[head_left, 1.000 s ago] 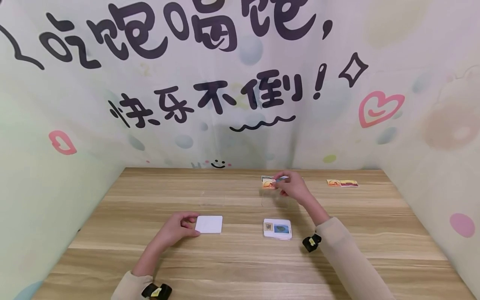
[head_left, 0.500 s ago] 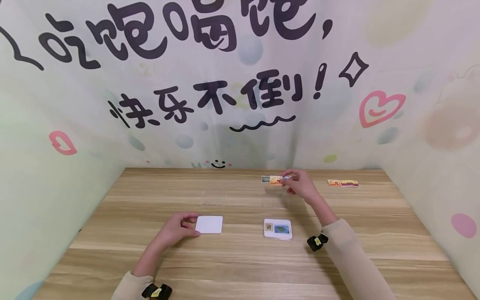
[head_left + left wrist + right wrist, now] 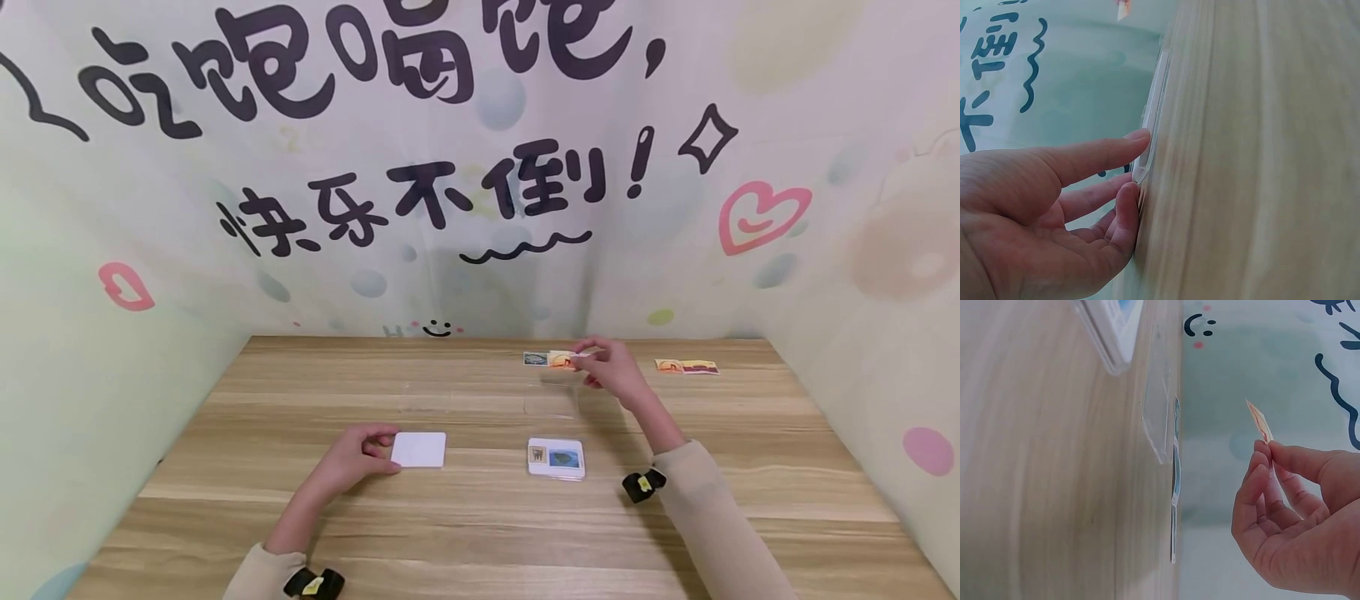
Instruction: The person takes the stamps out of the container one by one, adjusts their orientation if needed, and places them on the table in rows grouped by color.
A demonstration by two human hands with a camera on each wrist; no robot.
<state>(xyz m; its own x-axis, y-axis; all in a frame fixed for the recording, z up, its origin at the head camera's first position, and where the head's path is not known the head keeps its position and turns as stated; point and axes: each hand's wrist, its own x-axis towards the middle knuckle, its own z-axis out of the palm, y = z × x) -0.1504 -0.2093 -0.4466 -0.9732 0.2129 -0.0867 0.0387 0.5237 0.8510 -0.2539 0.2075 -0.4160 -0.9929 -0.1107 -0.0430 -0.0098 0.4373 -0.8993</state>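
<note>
My right hand [image 3: 611,372] pinches a small orange picture stamp [image 3: 562,360] between thumb and fingertips. In the right wrist view that stamp [image 3: 1260,422] stands out from the fingertips, above the table. Below it lies a dark blue stamp strip [image 3: 535,358], partly hidden by the held stamp in the head view. My left hand [image 3: 356,457] holds a blank white card in a clear sleeve [image 3: 417,450] by its left end, thumb and fingers at the corners. In the left wrist view the card [image 3: 1152,119] shows nearly edge-on, low over the wood.
Toward me from the right hand lies a white card with two stamps [image 3: 556,458] in a clear case. Two clear plastic covers, one on the left [image 3: 426,397] and one on the right [image 3: 551,402], lie behind the cards. Another orange-and-yellow stamp strip [image 3: 686,367] is at the back right.
My right hand has moved to the right with the orange stamp, uncovering the left part of the blue stamp strip. My left hand and the white card have stayed put.
</note>
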